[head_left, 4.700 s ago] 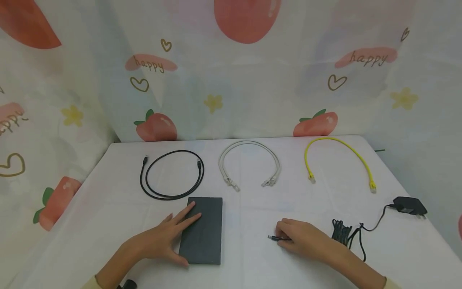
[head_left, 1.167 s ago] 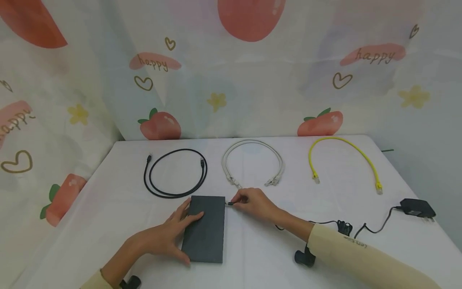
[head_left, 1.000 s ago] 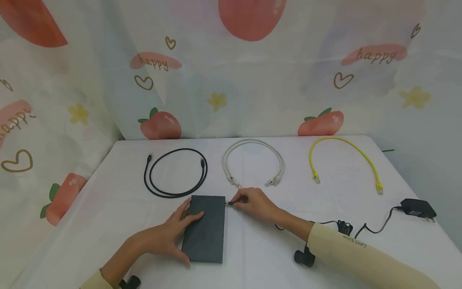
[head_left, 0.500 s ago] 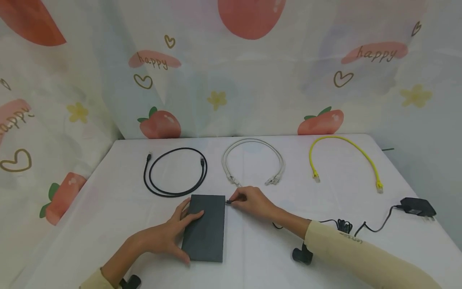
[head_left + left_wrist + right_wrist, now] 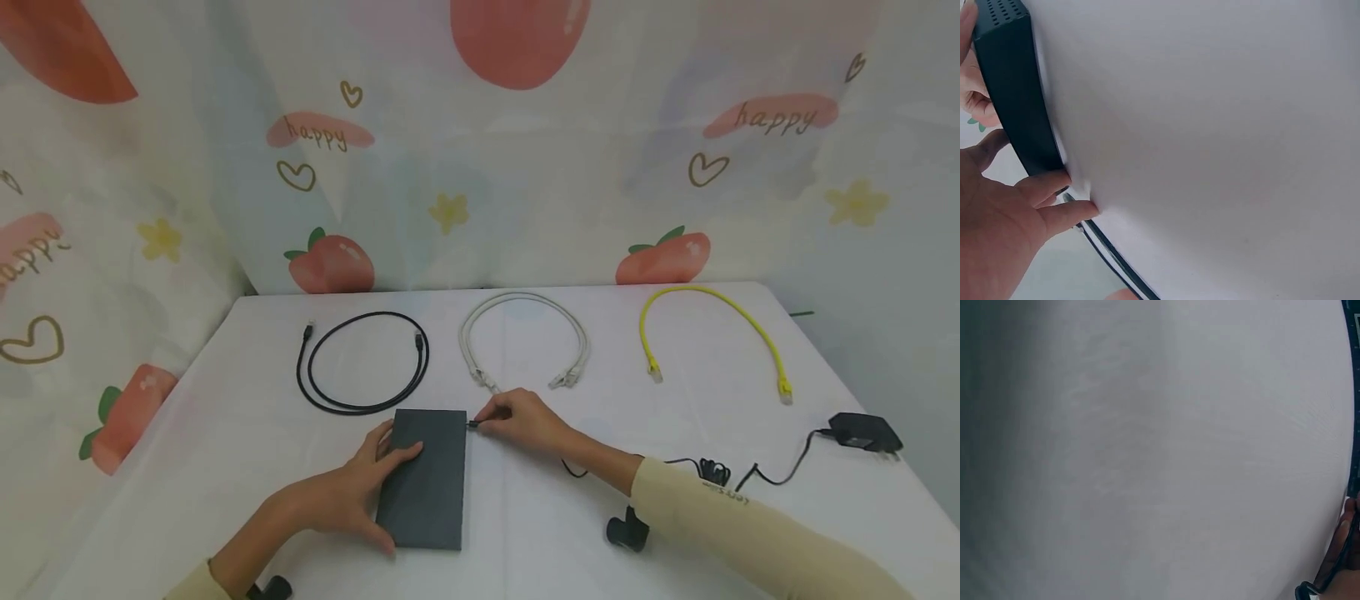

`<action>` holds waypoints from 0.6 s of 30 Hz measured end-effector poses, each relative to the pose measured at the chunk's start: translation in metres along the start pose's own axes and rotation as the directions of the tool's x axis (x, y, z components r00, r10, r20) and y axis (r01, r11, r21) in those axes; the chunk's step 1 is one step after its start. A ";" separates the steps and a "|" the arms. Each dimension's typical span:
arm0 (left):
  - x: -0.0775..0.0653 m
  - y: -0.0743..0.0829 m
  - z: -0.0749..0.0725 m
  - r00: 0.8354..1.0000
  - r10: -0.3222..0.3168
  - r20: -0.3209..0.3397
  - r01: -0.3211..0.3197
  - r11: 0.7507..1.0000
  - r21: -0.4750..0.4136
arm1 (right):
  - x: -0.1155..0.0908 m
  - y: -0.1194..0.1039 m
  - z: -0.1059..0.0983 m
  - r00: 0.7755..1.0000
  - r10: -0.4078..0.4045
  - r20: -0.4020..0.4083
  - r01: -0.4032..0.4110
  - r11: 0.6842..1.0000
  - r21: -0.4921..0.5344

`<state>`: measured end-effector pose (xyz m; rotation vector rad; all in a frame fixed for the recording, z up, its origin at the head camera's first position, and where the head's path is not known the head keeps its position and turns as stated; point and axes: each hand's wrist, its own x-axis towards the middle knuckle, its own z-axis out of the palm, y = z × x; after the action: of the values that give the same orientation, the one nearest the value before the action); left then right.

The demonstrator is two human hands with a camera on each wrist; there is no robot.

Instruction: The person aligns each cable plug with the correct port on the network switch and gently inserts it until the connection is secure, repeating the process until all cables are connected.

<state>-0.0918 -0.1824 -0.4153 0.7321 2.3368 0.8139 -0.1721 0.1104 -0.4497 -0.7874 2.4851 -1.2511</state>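
A dark grey flat box with vent holes, like a network switch point(image 5: 423, 492), lies on the white table. My left hand point(image 5: 330, 500) holds its left side, thumb at the near corner, one finger on top, others at the far corner point(image 5: 1004, 231). My right hand point(image 5: 528, 421) pinches the black barrel plug point(image 5: 472, 424) of a power adapter point(image 5: 866, 432) against the box's right side, near the far corner. How deep the plug sits cannot be seen. In the right wrist view only the box's edge point(image 5: 1356, 394) and part of that hand point(image 5: 1341, 550) show.
Along the table's back lie a black cable point(image 5: 360, 410), a pale grey network cable point(image 5: 525, 296) and a yellow network cable point(image 5: 705, 290). The adapter's cord has a tied bundle point(image 5: 714, 472) and passes beneath my right forearm. A patterned cloth point(image 5: 525, 167) hangs behind.
Since the oldest frame my right hand has carried the plug leftward to the box's side, and my left fingers have shifted toward its far corner. Over the last second the plug has edged closer in.
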 end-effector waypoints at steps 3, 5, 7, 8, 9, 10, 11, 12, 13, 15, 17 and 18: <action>-0.001 0.002 0.001 1.000 0.013 -0.001 -0.013 1.000 0.005 | -0.001 0.000 0.001 1.000 -0.001 -0.007 0.001 1.000 0.009; -0.002 0.004 0.001 1.000 0.021 -0.003 -0.021 1.000 0.003 | -0.002 0.001 0.002 1.000 -0.001 -0.011 0.001 1.000 0.014; -0.002 0.004 0.001 1.000 0.022 -0.005 -0.022 1.000 0.018 | -0.002 0.001 0.002 1.000 -0.003 -0.015 0.003 1.000 0.015; -0.002 0.004 0.001 1.000 0.024 -0.007 -0.024 0.999 0.025 | -0.003 0.001 0.002 1.000 0.003 -0.018 -0.003 1.000 0.017; -0.002 0.003 0.000 1.000 0.025 -0.012 -0.025 0.999 0.037 | -0.003 0.001 0.002 1.000 0.010 -0.021 -0.010 1.000 0.019; -0.002 0.003 0.000 0.999 0.028 -0.016 -0.027 0.998 0.048 | -0.003 0.001 0.002 1.000 0.016 -0.025 -0.015 1.000 0.021; -0.001 0.002 0.000 0.999 0.033 -0.022 -0.032 0.998 0.060 | -0.002 0.000 0.001 0.999 0.018 -0.028 -0.017 1.000 0.023; -0.001 0.001 0.000 0.999 0.036 -0.026 -0.034 0.997 0.072 | -0.002 0.000 0.001 0.999 0.014 -0.031 -0.014 1.000 0.025; -0.001 0.001 0.000 0.998 0.044 -0.033 -0.042 0.996 0.076 | -0.002 -0.001 0.001 0.999 0.011 -0.035 -0.010 1.000 0.026; 0.000 0.000 0.001 0.998 0.051 -0.039 -0.048 0.996 0.079 | -0.001 -0.001 0.001 0.999 0.012 -0.033 -0.011 1.000 0.027; 0.001 -0.001 0.001 0.998 0.054 -0.041 -0.051 0.996 0.078 | -0.001 -0.002 0.001 0.999 0.008 -0.031 -0.007 1.000 0.024; 0.001 -0.002 0.002 0.998 0.050 -0.039 -0.047 0.996 0.075 | -0.001 -0.002 0.001 0.999 0.006 -0.033 -0.006 1.000 0.019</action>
<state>-0.0918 -0.1822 -0.4178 0.8138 2.4052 0.7733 -0.1700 0.1091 -0.4487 -0.7601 2.4962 -1.2938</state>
